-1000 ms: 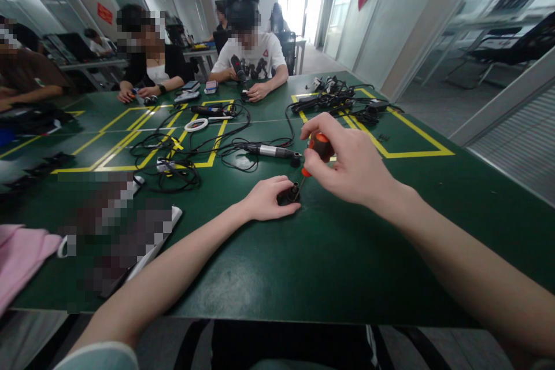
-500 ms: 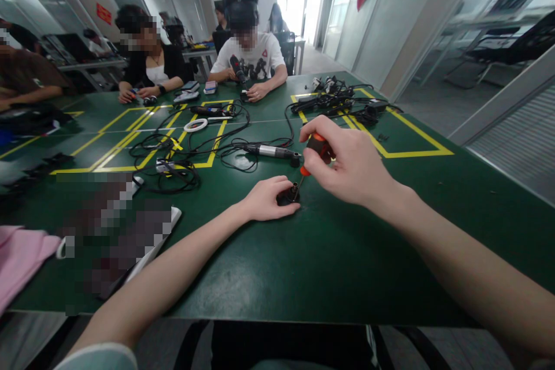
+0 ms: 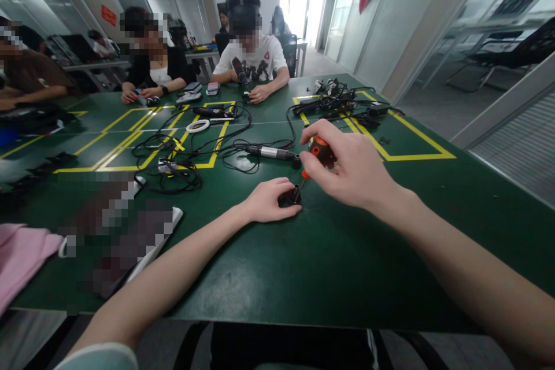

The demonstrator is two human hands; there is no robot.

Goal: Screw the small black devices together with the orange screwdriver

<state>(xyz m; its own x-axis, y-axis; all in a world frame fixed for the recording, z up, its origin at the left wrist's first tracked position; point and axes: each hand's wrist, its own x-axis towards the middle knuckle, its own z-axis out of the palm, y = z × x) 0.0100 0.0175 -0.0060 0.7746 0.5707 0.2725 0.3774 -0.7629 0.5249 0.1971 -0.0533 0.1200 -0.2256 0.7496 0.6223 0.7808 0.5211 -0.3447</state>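
My left hand (image 3: pixel 274 201) grips a small round black part (image 3: pixel 289 199) against the green table (image 3: pixel 347 277), thumb on the near side and fingers on the far side. Out of that part stands a short dark tube. In my right hand (image 3: pixel 347 162) is a screwdriver (image 3: pixel 321 151) with an orange and black handle, pinched between thumb and fingers. Its shaft slants down to the black part; what the tip touches is too small to make out. Just beyond lies a black and silver cylindrical tool (image 3: pixel 273 153) with a cable.
Tangled black cables (image 3: pixel 177 176) lie left of the tool, a heap of black adapters and cables (image 3: pixel 329 105) at the far right. Yellow tape (image 3: pixel 420 157) marks the table. A pink cloth (image 3: pixel 26 260) and blurred flat items are at left. Co-workers, one a person in white (image 3: pixel 271 53), sit opposite.
The view has shifted slightly. The screwdriver's handle has turned a little in my right hand, showing more orange. My left hand stays on the black part.
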